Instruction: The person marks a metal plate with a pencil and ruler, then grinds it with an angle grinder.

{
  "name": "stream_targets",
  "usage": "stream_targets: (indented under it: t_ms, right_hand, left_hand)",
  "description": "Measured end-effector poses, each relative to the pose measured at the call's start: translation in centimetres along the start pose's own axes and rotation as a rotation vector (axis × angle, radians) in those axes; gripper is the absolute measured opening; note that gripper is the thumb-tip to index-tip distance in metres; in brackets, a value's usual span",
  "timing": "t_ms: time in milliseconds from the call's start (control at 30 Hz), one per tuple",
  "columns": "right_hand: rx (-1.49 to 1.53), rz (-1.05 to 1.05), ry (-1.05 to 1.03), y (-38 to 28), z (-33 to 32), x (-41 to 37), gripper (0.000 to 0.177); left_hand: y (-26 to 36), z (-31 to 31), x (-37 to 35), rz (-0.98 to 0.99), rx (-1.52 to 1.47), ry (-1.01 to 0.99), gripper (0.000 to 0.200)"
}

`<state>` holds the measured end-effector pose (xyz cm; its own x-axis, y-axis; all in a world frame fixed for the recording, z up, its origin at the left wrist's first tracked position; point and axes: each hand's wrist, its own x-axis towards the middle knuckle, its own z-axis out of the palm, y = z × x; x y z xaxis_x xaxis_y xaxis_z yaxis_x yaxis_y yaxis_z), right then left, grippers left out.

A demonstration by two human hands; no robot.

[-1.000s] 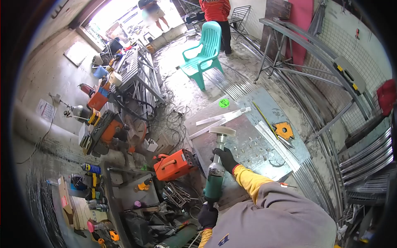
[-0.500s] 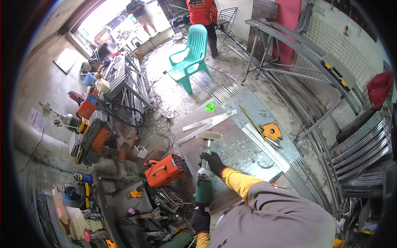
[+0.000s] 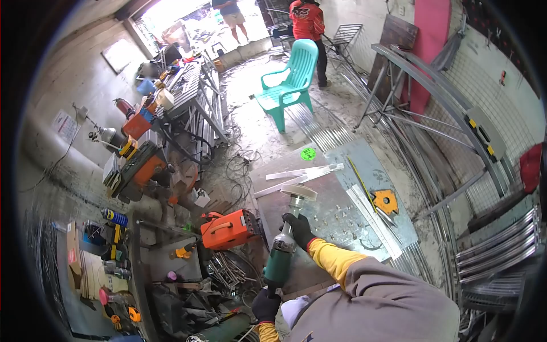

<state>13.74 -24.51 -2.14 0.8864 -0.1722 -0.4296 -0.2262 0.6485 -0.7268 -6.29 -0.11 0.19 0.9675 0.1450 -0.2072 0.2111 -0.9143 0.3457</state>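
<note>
We see left hand closed round rear end of green grinder, fingers partly hidden; right hand wraps its neck, fingertips hard to make out. Grinder's pale disc sits over metal sheet. Top edge crops person in doorway; glare blurs outdoors. Turquoise chair stands beyond sheet.

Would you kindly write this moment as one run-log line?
Right hand: grips front of green grinder | left hand: grips rear | pale disc: over metal sheet | teal chair: beyond
</note>
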Motion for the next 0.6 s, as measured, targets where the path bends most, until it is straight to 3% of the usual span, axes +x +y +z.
stream_targets:
  t_ms: [600]
  right_hand:
    - [0.098, 0.062, -0.031, 0.0, -0.5, 0.2, 0.031]
  left_hand:
    - [0.6, -0.1, -0.5, -0.050, 0.076, -0.011, 0.034]
